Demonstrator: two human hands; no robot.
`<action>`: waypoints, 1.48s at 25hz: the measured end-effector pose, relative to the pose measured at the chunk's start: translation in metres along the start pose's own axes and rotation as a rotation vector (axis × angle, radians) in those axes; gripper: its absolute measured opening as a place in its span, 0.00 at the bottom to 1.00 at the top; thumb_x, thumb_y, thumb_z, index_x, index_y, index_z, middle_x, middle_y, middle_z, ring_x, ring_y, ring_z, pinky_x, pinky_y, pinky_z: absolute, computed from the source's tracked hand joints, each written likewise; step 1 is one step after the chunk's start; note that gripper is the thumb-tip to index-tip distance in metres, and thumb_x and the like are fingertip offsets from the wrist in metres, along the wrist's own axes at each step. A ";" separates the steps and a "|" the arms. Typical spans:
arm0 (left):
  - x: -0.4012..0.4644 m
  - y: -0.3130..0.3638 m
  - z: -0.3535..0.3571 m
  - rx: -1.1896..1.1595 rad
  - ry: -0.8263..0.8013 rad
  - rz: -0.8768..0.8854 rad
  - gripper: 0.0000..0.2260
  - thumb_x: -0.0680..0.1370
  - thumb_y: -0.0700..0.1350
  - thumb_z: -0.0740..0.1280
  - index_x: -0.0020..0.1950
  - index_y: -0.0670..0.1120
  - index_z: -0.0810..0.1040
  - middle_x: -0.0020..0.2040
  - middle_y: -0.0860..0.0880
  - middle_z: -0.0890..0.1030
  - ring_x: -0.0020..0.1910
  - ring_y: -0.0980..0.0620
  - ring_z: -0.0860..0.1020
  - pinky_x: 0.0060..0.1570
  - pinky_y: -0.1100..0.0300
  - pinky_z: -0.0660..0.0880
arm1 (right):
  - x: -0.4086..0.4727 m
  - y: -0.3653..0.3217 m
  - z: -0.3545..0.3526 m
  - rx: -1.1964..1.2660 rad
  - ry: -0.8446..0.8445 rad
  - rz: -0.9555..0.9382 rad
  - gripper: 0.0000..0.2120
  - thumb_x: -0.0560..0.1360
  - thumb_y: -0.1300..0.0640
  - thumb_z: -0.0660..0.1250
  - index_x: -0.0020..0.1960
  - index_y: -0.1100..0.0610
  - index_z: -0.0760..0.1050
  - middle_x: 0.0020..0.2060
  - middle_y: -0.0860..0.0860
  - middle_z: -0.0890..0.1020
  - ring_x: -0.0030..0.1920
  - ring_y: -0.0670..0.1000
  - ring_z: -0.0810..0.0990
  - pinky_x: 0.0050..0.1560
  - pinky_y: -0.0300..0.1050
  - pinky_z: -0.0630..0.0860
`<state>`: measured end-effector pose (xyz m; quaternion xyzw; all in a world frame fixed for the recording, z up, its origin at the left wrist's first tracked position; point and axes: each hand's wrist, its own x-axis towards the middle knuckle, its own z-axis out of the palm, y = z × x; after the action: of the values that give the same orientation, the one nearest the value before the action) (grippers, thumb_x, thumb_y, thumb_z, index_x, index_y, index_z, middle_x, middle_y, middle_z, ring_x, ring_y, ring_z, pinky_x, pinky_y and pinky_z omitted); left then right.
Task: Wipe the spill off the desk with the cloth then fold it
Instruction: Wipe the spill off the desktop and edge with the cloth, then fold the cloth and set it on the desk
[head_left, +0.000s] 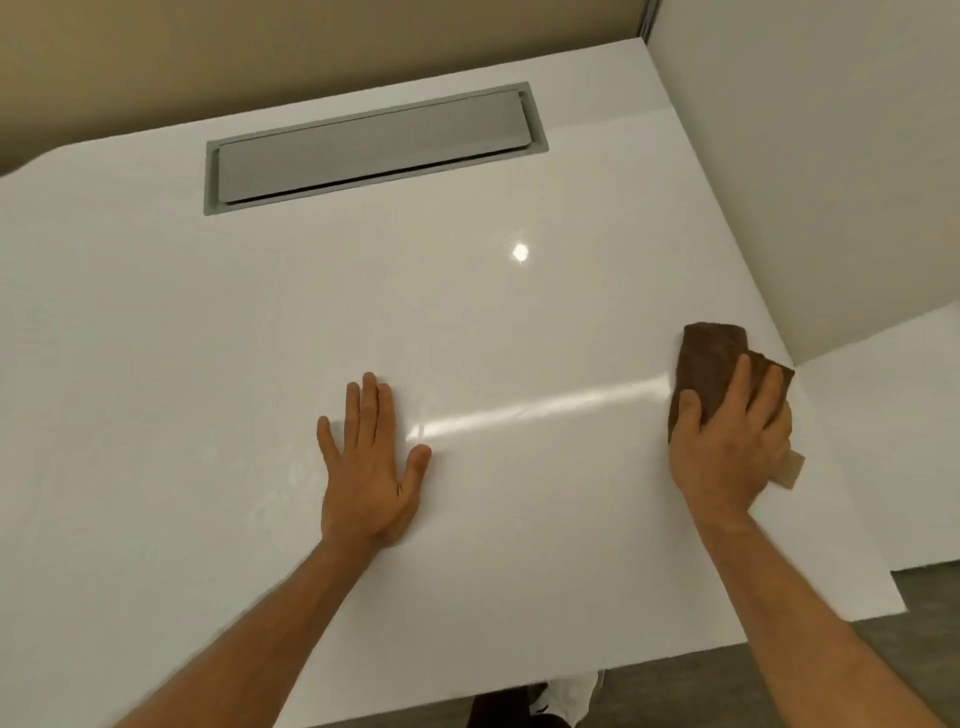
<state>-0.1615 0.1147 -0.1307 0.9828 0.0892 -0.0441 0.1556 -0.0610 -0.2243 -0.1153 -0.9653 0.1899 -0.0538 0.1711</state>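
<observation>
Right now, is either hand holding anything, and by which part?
The right hand presses the brown cloth on the desk, covering its near part. The left hand lies flat, holding nothing.

No readable text, no labels, no brands, no numbers, no signs anywhere in view
</observation>
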 end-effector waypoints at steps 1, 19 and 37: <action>0.000 0.003 0.000 -0.001 0.008 -0.058 0.36 0.83 0.64 0.45 0.85 0.45 0.45 0.86 0.49 0.42 0.84 0.49 0.41 0.80 0.44 0.36 | 0.016 -0.012 0.005 -0.003 0.004 0.037 0.31 0.80 0.49 0.63 0.79 0.58 0.58 0.78 0.62 0.59 0.72 0.69 0.64 0.70 0.67 0.62; 0.005 -0.001 0.000 -0.139 0.002 -0.052 0.37 0.83 0.65 0.43 0.84 0.42 0.41 0.85 0.45 0.41 0.84 0.45 0.40 0.81 0.45 0.40 | 0.042 -0.240 0.094 0.037 -0.340 -0.948 0.32 0.75 0.45 0.68 0.77 0.49 0.66 0.78 0.57 0.63 0.76 0.66 0.62 0.73 0.63 0.63; -0.109 0.015 -0.035 -0.498 -0.261 -0.123 0.35 0.83 0.63 0.53 0.85 0.52 0.45 0.84 0.56 0.42 0.82 0.59 0.39 0.81 0.55 0.37 | -0.190 0.021 -0.047 0.037 -0.924 -0.953 0.33 0.78 0.59 0.65 0.74 0.30 0.61 0.78 0.31 0.48 0.80 0.48 0.44 0.79 0.55 0.43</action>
<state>-0.2639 0.0943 -0.0812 0.8931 0.1357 -0.1565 0.3993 -0.2519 -0.1843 -0.0861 -0.8643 -0.3517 0.2927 0.2088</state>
